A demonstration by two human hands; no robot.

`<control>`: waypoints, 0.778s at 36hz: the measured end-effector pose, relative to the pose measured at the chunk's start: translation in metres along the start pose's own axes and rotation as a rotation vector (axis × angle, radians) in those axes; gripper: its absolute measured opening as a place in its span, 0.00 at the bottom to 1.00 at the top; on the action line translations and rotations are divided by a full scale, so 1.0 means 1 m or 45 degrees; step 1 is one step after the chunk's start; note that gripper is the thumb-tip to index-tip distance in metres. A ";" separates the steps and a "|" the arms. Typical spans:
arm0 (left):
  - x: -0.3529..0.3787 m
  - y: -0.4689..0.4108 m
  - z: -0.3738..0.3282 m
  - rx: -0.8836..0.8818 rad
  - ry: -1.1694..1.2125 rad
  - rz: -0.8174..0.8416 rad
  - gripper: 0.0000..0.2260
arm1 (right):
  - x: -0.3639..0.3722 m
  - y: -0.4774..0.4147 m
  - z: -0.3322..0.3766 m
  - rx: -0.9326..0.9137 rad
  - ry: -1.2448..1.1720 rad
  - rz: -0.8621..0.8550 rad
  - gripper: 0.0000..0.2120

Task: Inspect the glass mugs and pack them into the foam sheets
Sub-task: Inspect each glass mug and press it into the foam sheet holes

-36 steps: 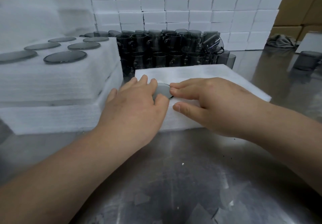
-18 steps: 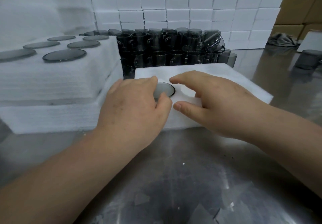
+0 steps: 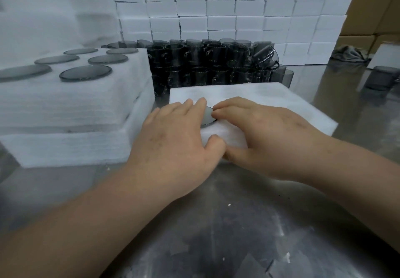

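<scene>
A white foam block (image 3: 270,100) lies in front of me on the steel table. A dark glass mug (image 3: 208,116) sits sunk in its near left corner, only a sliver of its round base showing. My left hand (image 3: 173,139) lies flat over the mug and foam, fingers straight. My right hand (image 3: 259,135) presses on the foam beside it, fingertips touching the mug's base, the thumb on the foam's front face. Both thumbs nearly meet. Behind the block stand several stacked dark glass mugs (image 3: 216,65).
A taller foam stack (image 3: 71,113) on the left holds several mugs, their round bases (image 3: 85,73) showing. White boxes (image 3: 216,14) form a wall behind. One lone mug (image 3: 383,78) stands at far right, near a grey rag (image 3: 348,54) and cardboard cartons (image 3: 381,7).
Both hands closed in over the mug in the foam. My right fingertips came down onto its base, and the thumbs moved together on the foam's front.
</scene>
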State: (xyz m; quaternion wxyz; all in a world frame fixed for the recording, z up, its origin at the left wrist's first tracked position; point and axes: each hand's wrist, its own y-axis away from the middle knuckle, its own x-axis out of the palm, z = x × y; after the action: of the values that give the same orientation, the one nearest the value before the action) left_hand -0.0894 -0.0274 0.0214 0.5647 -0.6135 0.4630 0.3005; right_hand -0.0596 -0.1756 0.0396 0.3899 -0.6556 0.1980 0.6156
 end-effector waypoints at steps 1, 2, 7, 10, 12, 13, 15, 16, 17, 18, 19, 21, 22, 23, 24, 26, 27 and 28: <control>0.001 0.000 0.001 0.000 0.031 0.000 0.36 | 0.001 0.000 0.000 -0.006 0.032 0.002 0.30; 0.002 0.000 0.001 0.004 0.057 -0.007 0.36 | 0.002 -0.001 -0.001 -0.007 0.043 -0.004 0.28; -0.007 -0.005 0.005 0.038 0.056 -0.188 0.33 | 0.002 -0.002 -0.004 0.006 0.014 -0.024 0.29; -0.020 -0.011 0.014 0.074 -0.107 -0.524 0.32 | 0.003 -0.002 -0.004 0.006 0.010 -0.018 0.30; -0.031 -0.015 0.028 -0.086 -0.138 -0.740 0.30 | 0.003 -0.002 -0.004 0.004 0.011 -0.022 0.28; -0.036 -0.018 0.039 -0.194 -0.146 -0.788 0.30 | 0.003 -0.002 -0.005 0.003 0.014 -0.021 0.28; -0.046 -0.027 0.061 -0.435 -0.157 -0.722 0.32 | 0.003 -0.001 -0.005 0.002 0.021 -0.020 0.27; -0.050 -0.031 0.071 -0.539 -0.177 -0.622 0.34 | 0.003 -0.001 -0.006 0.003 0.020 -0.020 0.27; -0.052 -0.035 0.079 -0.603 -0.219 -0.509 0.35 | 0.004 -0.001 -0.006 0.002 0.017 -0.019 0.28; -0.052 -0.038 0.084 -0.631 -0.270 -0.413 0.34 | 0.004 -0.001 -0.006 0.000 0.016 -0.019 0.28; -0.052 -0.040 0.087 -0.640 -0.305 -0.346 0.32 | 0.004 -0.001 -0.006 0.000 0.017 -0.020 0.28; -0.051 -0.041 0.089 -0.648 -0.315 -0.249 0.33 | 0.003 -0.001 -0.006 0.003 0.016 -0.017 0.28; -0.050 -0.041 0.091 -0.653 -0.316 -0.213 0.34 | 0.004 -0.001 -0.005 0.002 0.013 -0.016 0.28; -0.051 -0.040 0.091 -0.653 -0.318 -0.191 0.34 | 0.003 -0.001 -0.005 0.000 0.012 -0.016 0.28; -0.051 -0.040 0.093 -0.648 -0.305 -0.186 0.33 | 0.003 -0.001 -0.005 0.000 0.013 -0.017 0.29; -0.052 -0.038 0.093 -0.637 -0.254 -0.194 0.33 | 0.004 -0.001 -0.005 -0.002 0.014 -0.019 0.29; -0.052 -0.037 0.092 -0.629 -0.237 -0.205 0.35 | 0.004 -0.001 -0.005 -0.004 0.014 -0.020 0.28; -0.052 -0.036 0.092 -0.601 -0.246 -0.226 0.36 | 0.004 -0.001 -0.006 -0.005 0.014 -0.021 0.28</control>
State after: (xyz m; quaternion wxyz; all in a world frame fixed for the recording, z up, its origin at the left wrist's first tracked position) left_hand -0.0625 0.0714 0.0663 0.4718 -0.7349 0.2683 0.4067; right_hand -0.0542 -0.1784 0.0360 0.3926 -0.6613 0.1935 0.6093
